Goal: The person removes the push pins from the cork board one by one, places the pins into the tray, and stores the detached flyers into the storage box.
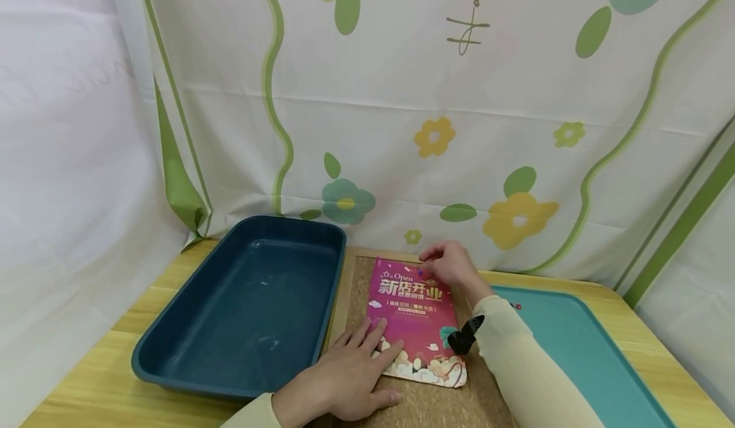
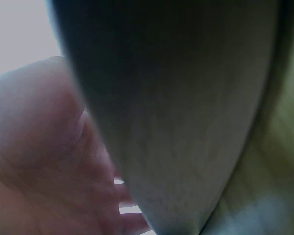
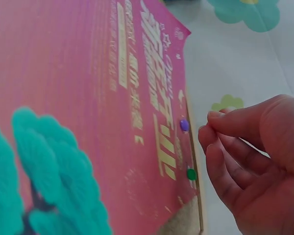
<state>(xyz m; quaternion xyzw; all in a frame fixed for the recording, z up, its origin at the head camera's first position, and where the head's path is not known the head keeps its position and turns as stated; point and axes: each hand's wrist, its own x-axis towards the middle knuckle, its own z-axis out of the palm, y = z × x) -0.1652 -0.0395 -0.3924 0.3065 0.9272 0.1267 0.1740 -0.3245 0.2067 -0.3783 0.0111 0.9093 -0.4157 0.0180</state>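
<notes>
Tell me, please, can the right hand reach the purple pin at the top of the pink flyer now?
Probably yes. The right hand is just beside the purple pin on the pink flyer, with curled fingers empty and nothing between. The left hand rests lower, out of the way.

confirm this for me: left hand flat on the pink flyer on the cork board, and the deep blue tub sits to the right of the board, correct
Not quite. The head view shows the deep blue tub to the left of the cork board, not the right. The rest holds: the left hand lies flat on the pink flyer on the board.
</notes>
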